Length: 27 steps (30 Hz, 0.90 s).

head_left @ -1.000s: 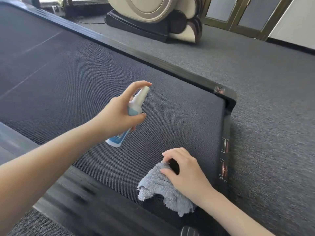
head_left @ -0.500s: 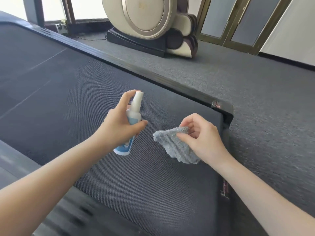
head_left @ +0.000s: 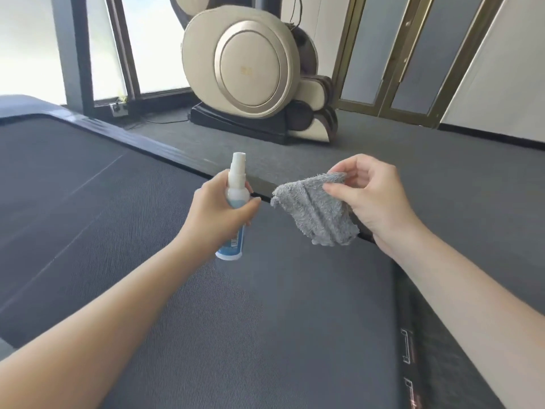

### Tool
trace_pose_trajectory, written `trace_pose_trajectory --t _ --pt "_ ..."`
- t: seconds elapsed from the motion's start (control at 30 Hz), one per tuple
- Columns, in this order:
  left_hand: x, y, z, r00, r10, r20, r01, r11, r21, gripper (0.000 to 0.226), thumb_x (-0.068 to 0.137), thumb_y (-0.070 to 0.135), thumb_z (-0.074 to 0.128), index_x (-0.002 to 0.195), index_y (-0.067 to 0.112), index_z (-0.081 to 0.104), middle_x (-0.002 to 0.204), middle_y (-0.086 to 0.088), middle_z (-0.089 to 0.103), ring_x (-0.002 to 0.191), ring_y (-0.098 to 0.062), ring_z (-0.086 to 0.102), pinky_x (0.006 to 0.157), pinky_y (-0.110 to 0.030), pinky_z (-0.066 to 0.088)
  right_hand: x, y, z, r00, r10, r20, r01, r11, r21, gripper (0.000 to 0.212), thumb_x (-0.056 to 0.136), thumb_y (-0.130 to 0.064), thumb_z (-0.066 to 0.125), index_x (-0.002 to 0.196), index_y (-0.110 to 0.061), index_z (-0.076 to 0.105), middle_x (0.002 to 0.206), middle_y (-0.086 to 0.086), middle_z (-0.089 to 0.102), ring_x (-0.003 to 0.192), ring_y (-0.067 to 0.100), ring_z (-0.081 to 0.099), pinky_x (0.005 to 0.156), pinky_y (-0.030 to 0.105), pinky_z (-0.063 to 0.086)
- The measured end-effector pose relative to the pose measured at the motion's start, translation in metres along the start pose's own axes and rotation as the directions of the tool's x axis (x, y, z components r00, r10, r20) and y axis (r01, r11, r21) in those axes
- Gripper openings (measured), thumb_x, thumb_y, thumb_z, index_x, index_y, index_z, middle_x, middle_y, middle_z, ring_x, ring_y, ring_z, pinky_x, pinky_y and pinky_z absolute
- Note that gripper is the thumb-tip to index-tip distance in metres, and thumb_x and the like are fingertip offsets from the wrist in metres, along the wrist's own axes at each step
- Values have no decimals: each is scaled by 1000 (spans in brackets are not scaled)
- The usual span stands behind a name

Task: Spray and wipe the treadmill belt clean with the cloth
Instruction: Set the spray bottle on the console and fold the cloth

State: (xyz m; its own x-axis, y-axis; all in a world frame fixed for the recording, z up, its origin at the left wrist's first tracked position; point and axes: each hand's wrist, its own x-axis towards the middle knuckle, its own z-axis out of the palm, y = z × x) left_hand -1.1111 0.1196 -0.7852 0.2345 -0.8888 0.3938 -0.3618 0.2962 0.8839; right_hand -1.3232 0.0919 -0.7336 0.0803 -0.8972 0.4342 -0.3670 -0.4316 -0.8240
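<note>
left hand [head_left: 218, 214]: gripping spray bottle [head_left: 236, 184], standing upright.
right hand [head_left: 374, 196]: pinching cloth [head_left: 315, 214], hanging at 3 o'clock of bottle, not touching.
treadmill belt [head_left: 265, 320]: lying below both hands, stretching toward 10 o'clock.
next, likely: cloth needing lowering toward 6 o'clock.

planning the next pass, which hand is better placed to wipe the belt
The right hand: it pinches the grey cloth, held just above the belt. The left hand is busy gripping the spray bottle.
</note>
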Motion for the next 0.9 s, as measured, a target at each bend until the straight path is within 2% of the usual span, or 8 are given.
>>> trace_pose_trajectory --t 0.07,0.13,0.27,0.4,0.5,0.7,0.9 --pt "18 14 2 1000 16 -9 -16 1000 -10 17 79 6 71 82 10 55 69 -3 62 59 -21 64 69 -51 57 14 -9 -5 999 45 -30 -44 998 36 26 71 -2 76 70 -24 61 75 1 65 70 12 57 73 35 50" --pt "36 30 1 1000 22 -8 -22 1000 4 17 79 7 71 81 11 55 69 -4 62 59 -23 63 69 -51 56 32 -21 -14 995 77 -63 -72 995 73 28 69 -2 78 67 -23 60 74 4 64 69 14 56 73 38 50" --pt "68 68 -2 1000 0 -7 0 1000 3 16 72 23 69 77 22 54 72 -6 63 71 -38 64 70 -55 55 66 -52 -32 990 119 -70 -111 988 105 29 67 0 79 62 -19 58 68 6 59 66 15 51 68 35 45" --pt "96 122 -10 999 -36 -9 36 999 -16 17 77 16 71 80 18 54 77 -14 65 69 -38 65 71 -55 56 94 -96 -52 987 149 -58 -142 983 113 28 69 1 78 64 -18 58 67 4 57 63 11 50 65 29 44" --pt "119 172 -18 999 -52 -6 52 999 -15 17 74 22 69 77 24 53 74 -10 64 70 -38 65 70 -56 56 120 -141 -77 986 151 -75 -140 980 143 27 70 1 78 66 -18 59 67 1 59 62 8 52 64 24 44" --pt "173 290 -39 999 -43 -26 42 998 -39 18 77 19 71 80 21 54 72 -6 64 66 -35 67 71 -55 56 181 -248 -140 984 144 -106 -124 977 176 25 70 1 78 68 -18 62 70 -1 63 65 5 56 61 16 47" --pt "226 412 -66 1000 6 -25 -7 999 -47 21 81 9 70 79 21 54 71 -10 63 62 -31 64 68 -56 56 237 -360 -192 980 141 -141 -115 977 177 24 69 0 77 69 -19 62 73 1 65 71 10 58 65 22 49"
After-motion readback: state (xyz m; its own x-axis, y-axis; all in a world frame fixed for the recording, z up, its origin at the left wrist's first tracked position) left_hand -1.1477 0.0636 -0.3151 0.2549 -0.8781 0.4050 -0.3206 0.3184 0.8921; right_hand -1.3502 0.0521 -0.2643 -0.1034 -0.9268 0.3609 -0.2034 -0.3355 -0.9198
